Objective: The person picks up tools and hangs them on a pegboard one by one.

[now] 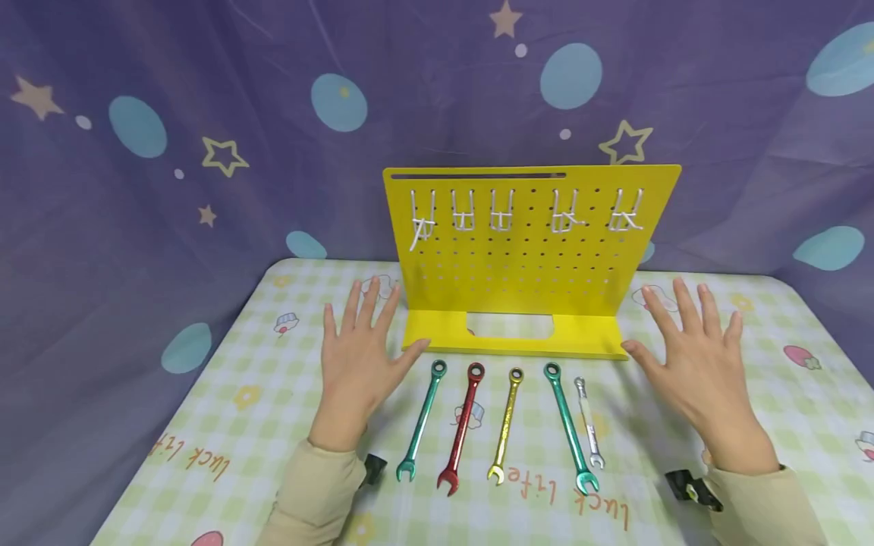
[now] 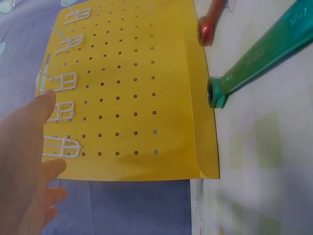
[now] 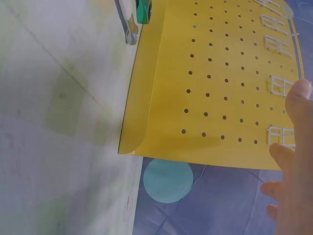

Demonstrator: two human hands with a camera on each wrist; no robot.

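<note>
Both hands are held palm down with fingers spread, and neither holds anything. My left hand (image 1: 359, 364) is by the left end of the yellow pegboard (image 1: 508, 265), my right hand (image 1: 703, 371) by its right end. Between them on the tablecloth lies a row of combination wrenches, ring ends toward the board: a green wrench (image 1: 422, 421), a red wrench (image 1: 462, 428), a yellow wrench (image 1: 505, 427), a second green wrench (image 1: 570, 428) and a small silver wrench (image 1: 589, 422). The left wrist view shows the near green wrench (image 2: 259, 56) beside the board's base.
Several white wire hooks (image 1: 501, 212) hang in a row along the pegboard's upper part. Its base has a cutout at the middle. A checked cloth (image 1: 259, 455) covers the table, and a purple curtain (image 1: 225, 197) with stars and blue spots hangs behind it.
</note>
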